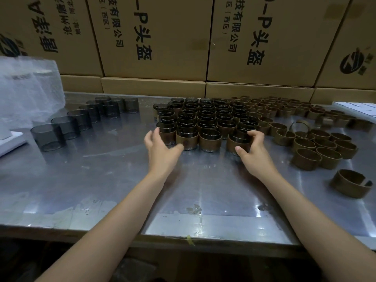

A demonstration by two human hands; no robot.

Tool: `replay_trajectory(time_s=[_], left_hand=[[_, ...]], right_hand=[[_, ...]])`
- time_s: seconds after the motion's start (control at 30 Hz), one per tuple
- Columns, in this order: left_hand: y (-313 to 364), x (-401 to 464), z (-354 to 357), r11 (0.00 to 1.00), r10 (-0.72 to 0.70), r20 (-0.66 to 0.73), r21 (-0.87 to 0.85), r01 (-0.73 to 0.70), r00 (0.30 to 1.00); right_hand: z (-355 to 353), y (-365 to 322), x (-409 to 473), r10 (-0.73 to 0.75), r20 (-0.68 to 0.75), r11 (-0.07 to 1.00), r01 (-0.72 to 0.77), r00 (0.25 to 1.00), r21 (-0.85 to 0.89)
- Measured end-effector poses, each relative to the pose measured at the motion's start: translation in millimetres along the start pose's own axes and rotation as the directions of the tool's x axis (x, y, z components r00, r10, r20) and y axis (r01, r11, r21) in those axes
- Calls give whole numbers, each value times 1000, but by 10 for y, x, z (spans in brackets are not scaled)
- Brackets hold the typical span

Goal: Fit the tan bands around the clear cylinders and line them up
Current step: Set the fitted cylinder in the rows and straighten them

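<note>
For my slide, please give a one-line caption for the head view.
Right hand grips a banded cylinder beside the lined-up block; left hand open at its near row.

Bare cylinders left, banded block centre, bands right

Both bare forearms reach forward from the bottom corners, angling in toward the middle, wrists held level and low. The left hand is spread loose, fingers relaxed and lifted at the far side, thumb pointing out to the right, nothing held in it. Over on the other side, the right hand is curled, fingers hooked over at the top and thumb tucked in low on the near side, a pinching grip with the knuckles raised.
</note>
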State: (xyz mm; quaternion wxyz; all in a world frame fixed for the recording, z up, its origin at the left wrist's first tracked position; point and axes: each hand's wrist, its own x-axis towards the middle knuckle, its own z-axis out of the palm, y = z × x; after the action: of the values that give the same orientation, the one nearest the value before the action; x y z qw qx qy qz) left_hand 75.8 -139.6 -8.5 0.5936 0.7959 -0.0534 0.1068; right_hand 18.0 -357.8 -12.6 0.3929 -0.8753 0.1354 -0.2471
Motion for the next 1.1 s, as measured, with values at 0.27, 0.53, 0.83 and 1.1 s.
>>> replay_trajectory(time_s=[0.27, 0.53, 0.83, 1.1], left_hand=[[-31, 144, 113, 975, 3, 5, 223, -4, 1000], [-26, 169, 124, 963, -27, -55, 266, 41, 998], [-3, 94, 20, 955, 4, -43, 296, 9, 999], [-288, 308, -690, 505, 408, 95, 805, -311, 908]], right_hand=[[26, 26, 71, -27, 11, 986, 28, 1000, -162], [49, 24, 93, -25, 8, 970, 26, 1000, -241], [-57, -21, -39, 120, -172, 992, -125, 978, -18], [-58, -41, -159, 68, -2, 911, -63, 998, -409]])
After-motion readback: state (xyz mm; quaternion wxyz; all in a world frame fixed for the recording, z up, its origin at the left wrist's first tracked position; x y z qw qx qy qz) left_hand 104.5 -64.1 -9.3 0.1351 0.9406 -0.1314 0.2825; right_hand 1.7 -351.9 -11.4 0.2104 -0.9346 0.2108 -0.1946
